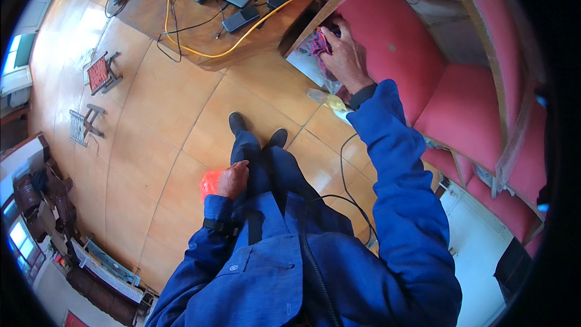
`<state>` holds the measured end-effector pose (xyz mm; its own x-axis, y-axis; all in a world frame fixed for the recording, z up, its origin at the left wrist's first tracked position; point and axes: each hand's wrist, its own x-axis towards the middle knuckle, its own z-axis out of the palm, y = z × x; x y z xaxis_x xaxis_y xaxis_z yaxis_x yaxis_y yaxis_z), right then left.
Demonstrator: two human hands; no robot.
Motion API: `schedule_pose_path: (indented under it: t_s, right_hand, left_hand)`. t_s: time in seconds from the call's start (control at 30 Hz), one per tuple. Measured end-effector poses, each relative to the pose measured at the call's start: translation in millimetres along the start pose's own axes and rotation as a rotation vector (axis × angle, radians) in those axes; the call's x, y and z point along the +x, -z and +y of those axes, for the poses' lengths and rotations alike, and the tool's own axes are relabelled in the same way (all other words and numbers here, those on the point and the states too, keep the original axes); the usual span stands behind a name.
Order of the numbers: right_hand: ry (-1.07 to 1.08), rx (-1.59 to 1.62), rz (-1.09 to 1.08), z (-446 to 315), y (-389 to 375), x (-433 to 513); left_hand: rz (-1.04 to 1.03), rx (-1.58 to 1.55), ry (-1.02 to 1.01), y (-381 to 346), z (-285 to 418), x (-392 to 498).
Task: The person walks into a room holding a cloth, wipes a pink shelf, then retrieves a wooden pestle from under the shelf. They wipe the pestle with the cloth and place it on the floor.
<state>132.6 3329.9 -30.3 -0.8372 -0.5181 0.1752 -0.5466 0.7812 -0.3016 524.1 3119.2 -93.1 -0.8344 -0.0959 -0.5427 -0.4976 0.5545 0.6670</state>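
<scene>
My right hand [347, 56] is closed around a red and blue patterned cloth [320, 45] at the side of the red padded furniture [386, 32]. Under and beside the cloth lies clear plastic wrapping, and a transparent container with something yellow [333, 101] is below my wrist. Down by my thigh, my left hand [233, 180] grips a crumpled orange-red plastic bag [210, 185]. Several power banks [240, 19] lie on the wooden table [190, 56] ahead, among tangled black cables and a yellow cable [236, 47].
Two small folding stools [99, 74] stand on the tiled floor to the left. A black cable [342, 159] runs across the floor beside my right leg. Dark sofas [97, 295] and a low table [109, 270] are at the lower left. The wooden frame edge [336, 2] rises beside my right hand.
</scene>
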Motion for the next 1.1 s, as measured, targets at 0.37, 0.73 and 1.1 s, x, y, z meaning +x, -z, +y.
schedule_pose_path:
  t_s: [0.37,0.73,1.1]
  right_hand:
    - [0.007,-0.17,-0.13,-1.5,7.9,-1.2]
    - [-0.024,-0.106,-0.146,6.9,15.3,-4.2]
    - [-0.065,-0.029,-0.104,4.5,8.8,22.4]
  left_hand:
    - [0.007,-0.016,-0.011,-5.0,-0.7,0.6]
    - [-0.021,-0.017,0.002,-16.7,-13.3,-4.2]
    - [0.01,-0.043,0.009,-23.0,-21.3,-10.4]
